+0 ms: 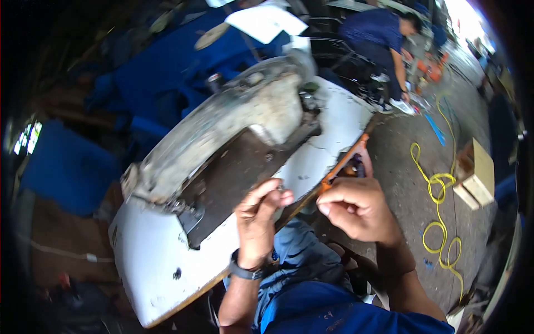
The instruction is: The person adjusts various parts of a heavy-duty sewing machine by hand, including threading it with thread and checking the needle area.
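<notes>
1. While I sit with the panel [167,256] across my lap, it runs from the lower left of the frame up to the centre right, white at its ends, loose from whatever it belongs to.
2. My left hand [257,214], with a watch [245,271] on the wrist, sits at lower centre. Its thumb and fingers are pinched together on the panel's near edge, just below the dark plate [233,178].
3. My right hand [356,209] is just right of it, a little apart, with the fingers curled tight against the orange edge [340,166]. I cannot tell whether anything small is inside that fist.
4. Done so far, as I judge it: the panel is off and turned with its inner side up, within reach of both hands.
5. Left, as I judge it: the dark plate and the grey crusted hump [233,117] above it are still on the panel, and the grime on them is untouched.
6. At the upper right 1 person in blue [378,33] bends over other work on the floor, well apart from me.
7. At the right lie a yellow cable [436,189] and a wooden box [478,172]. A sheet of paper [266,21] lies at top centre.
</notes>
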The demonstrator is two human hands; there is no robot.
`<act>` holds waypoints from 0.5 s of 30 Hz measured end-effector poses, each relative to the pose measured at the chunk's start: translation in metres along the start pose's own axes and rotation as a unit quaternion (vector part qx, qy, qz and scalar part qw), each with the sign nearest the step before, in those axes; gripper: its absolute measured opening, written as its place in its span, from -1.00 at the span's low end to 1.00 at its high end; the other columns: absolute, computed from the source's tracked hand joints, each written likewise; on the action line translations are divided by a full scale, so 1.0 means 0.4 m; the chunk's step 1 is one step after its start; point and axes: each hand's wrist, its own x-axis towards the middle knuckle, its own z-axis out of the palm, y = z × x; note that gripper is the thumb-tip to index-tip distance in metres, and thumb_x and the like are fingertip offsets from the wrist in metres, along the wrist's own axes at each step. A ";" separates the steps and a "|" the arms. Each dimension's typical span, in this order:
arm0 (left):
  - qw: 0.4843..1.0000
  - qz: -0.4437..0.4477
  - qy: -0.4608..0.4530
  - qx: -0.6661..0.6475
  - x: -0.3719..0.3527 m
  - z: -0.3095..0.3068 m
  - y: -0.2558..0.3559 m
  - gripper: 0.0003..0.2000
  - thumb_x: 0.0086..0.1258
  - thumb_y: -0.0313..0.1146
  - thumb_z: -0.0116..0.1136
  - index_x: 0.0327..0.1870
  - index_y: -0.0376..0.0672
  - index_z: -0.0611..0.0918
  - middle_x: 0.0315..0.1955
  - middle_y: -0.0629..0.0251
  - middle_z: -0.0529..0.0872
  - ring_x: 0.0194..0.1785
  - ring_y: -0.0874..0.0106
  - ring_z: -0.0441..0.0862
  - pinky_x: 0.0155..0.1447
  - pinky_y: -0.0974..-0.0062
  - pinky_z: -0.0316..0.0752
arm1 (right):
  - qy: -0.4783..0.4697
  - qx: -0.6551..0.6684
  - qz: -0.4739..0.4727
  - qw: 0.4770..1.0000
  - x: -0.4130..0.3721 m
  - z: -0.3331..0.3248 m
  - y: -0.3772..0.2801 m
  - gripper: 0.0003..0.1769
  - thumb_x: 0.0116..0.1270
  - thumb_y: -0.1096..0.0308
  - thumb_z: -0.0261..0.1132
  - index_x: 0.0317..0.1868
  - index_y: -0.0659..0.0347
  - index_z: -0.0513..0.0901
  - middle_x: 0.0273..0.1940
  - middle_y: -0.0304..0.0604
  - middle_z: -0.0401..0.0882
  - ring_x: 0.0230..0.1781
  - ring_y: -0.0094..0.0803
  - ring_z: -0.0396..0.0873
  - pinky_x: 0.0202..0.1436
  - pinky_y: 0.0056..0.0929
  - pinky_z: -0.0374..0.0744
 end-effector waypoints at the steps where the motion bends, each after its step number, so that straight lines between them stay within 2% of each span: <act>1: 0.995 -0.032 0.015 -0.095 -0.014 -0.004 -0.008 -0.77 0.54 -0.51 0.18 0.15 -0.26 0.70 0.03 0.13 0.77 0.01 0.28 0.79 0.12 0.32 0.74 | -0.015 0.002 0.001 1.000 0.021 0.013 -0.003 -0.99 0.34 0.55 0.35 -0.25 0.30 0.67 -0.45 -0.20 0.62 -0.54 -0.54 0.50 -0.47 -0.50 0.41; 4: 0.969 -0.092 0.042 -0.225 -0.038 -0.027 -0.019 -0.72 0.61 -0.46 0.07 0.22 -0.40 0.63 0.10 0.06 0.73 0.07 0.24 0.77 0.24 0.29 0.71 | -0.057 0.003 -0.008 0.998 0.066 0.049 -0.013 -0.99 0.36 0.55 0.34 -0.25 0.32 0.67 -0.44 -0.20 0.62 -0.52 -0.62 0.48 -0.48 -0.54 0.40; 8: 0.950 -0.068 0.015 -0.306 -0.061 -0.050 -0.006 -0.64 0.65 -0.30 0.00 0.19 -0.46 0.59 0.17 0.02 0.69 0.14 0.14 0.74 0.31 0.18 0.66 | -0.119 0.032 0.021 0.992 0.101 0.089 -0.025 -0.95 0.41 0.52 0.33 -0.20 0.34 0.69 -0.41 -0.27 0.64 -0.45 -0.71 0.47 -0.44 -0.58 0.42; 9: 0.955 -0.068 0.019 -0.288 -0.067 -0.052 0.004 -0.60 0.66 -0.23 -0.02 0.18 -0.46 0.60 0.17 0.02 0.69 0.14 0.13 0.73 0.33 0.14 0.64 | -0.122 0.045 0.034 0.991 0.104 0.103 -0.025 -0.95 0.41 0.52 0.34 -0.19 0.35 0.69 -0.41 -0.28 0.64 -0.44 -0.72 0.47 -0.43 -0.59 0.42; 15: 0.947 -0.051 0.004 -0.317 -0.095 -0.071 0.023 -0.59 0.68 -0.20 0.00 0.20 -0.45 0.59 0.18 0.04 0.69 0.13 0.19 0.74 0.32 0.18 0.66 | -0.146 0.040 0.032 0.988 0.124 0.155 -0.019 -0.94 0.44 0.54 0.32 -0.20 0.36 0.71 -0.42 -0.33 0.62 -0.42 -0.75 0.44 -0.39 -0.64 0.41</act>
